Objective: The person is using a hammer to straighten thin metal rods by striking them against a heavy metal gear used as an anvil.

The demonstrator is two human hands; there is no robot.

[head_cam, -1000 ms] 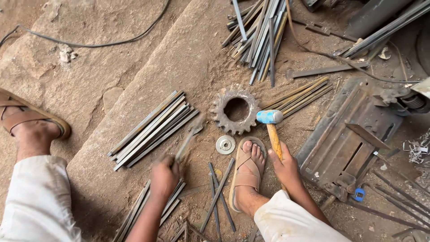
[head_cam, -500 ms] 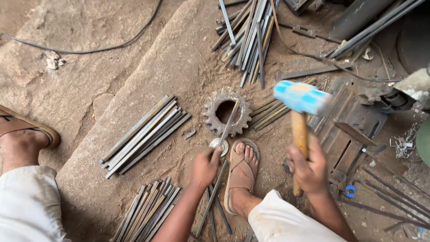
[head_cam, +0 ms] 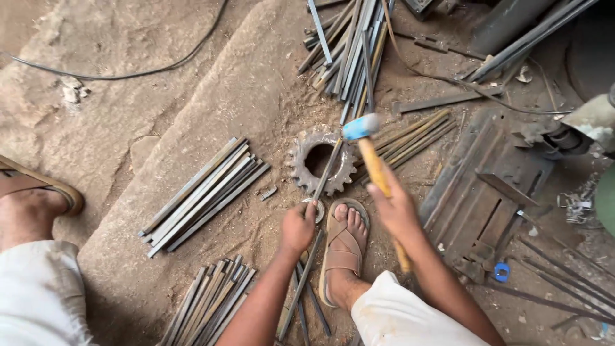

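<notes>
- Head view: the left hand is seen closed around the lower end of a thin metal rod, which is laid slanting up across a toothed gear wheel so that its far end spans the wheel's open centre.
- The right hand is wrapped around the wooden handle of a hammer; its blue head is held just above the rod's upper end, beside the gear's right rim. Whether head and rod touch cannot be told.
- A small metal ring is partly hidden just beside the left hand, and a sandalled foot is planted between the two hands.
- No containers are seen; loose stock is kept in heaps instead: one bundle of flat bars left of the gear, another bundle near the lower edge, a larger pile of rods at the top.
- The stone slab is left bare between the bundles, while the right side is crowded by a ribbed metal plate and scrap.
</notes>
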